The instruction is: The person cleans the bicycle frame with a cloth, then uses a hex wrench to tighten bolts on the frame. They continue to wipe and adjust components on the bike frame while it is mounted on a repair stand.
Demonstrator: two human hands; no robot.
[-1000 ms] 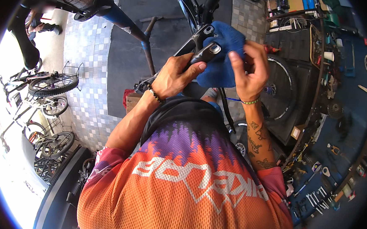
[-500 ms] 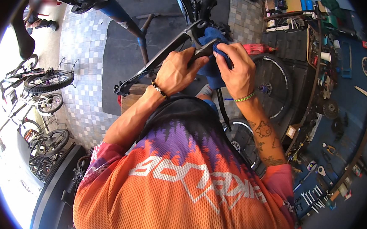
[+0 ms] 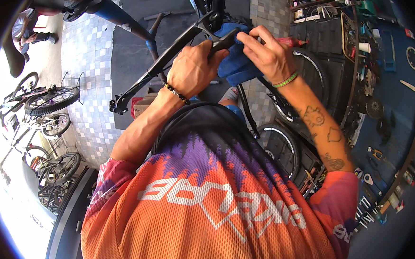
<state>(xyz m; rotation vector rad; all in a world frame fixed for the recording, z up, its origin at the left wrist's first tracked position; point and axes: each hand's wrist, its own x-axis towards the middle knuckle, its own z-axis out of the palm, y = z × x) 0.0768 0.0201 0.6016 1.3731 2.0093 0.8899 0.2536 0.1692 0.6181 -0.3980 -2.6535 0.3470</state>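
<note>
Left: parked bikes [image 3: 45, 109], person [image 3: 30, 31] farther off. Checkered floor [image 3: 94, 75], dark mat [image 3: 129, 53] toward far middle. Right: blue tool wall [image 3: 400, 127], wrenches [image 3: 365, 212] nearer, red bottle [image 3: 296, 42] farther.

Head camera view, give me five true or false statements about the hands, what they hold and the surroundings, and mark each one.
1. The left hand grips a black bicycle frame part. True.
2. The right hand holds a red cloth. False: the cloth is blue.
3. Each wrist wears a bracelet. True.
4. Both hands are gloved. False: both are bare.
5. The parked bicycles are on the picture's right. False: they are on its left.
</note>
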